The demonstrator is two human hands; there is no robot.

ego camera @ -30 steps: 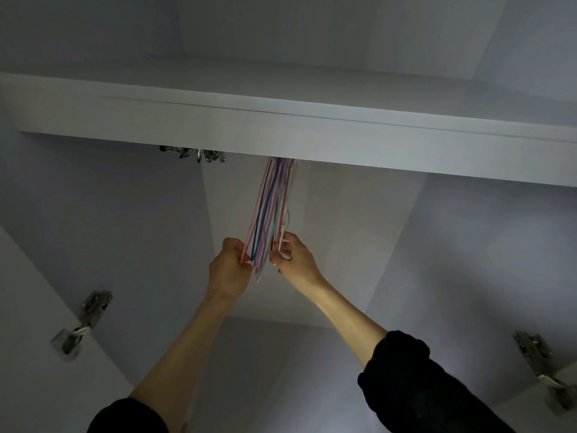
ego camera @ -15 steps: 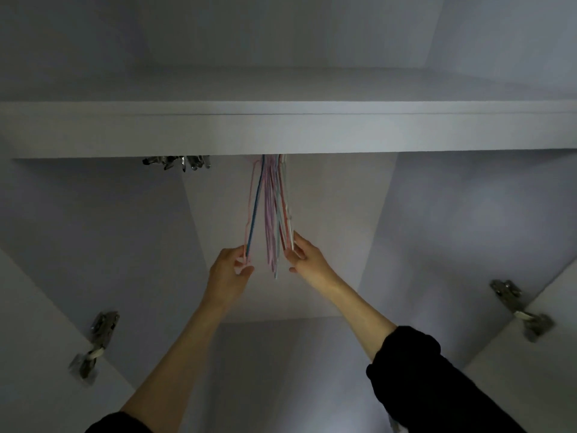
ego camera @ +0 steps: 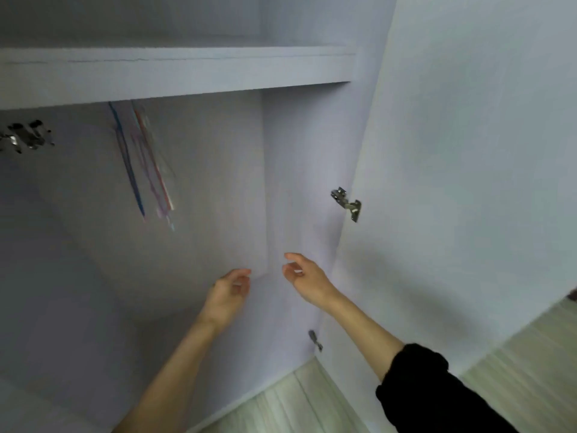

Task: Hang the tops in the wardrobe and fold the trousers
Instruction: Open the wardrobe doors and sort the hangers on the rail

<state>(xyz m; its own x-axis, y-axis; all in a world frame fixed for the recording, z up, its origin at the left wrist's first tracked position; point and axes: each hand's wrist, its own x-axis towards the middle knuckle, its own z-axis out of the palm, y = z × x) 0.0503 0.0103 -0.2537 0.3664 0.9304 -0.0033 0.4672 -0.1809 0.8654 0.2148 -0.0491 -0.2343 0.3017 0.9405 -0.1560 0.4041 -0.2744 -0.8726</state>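
Both hands empty inside the wardrobe, fingers loosely curled.

Neither the left hand (ego camera: 229,292) nor the right hand (ego camera: 304,276) held anything; they were close together, low in the open wardrobe (ego camera: 203,189). Far up on the left, the coloured hangers (ego camera: 146,170) hung in a bunch under the shelf (ego camera: 175,73), well apart from the hands. On the right stood the open door (ego camera: 468,151) with its hinge (ego camera: 346,203).
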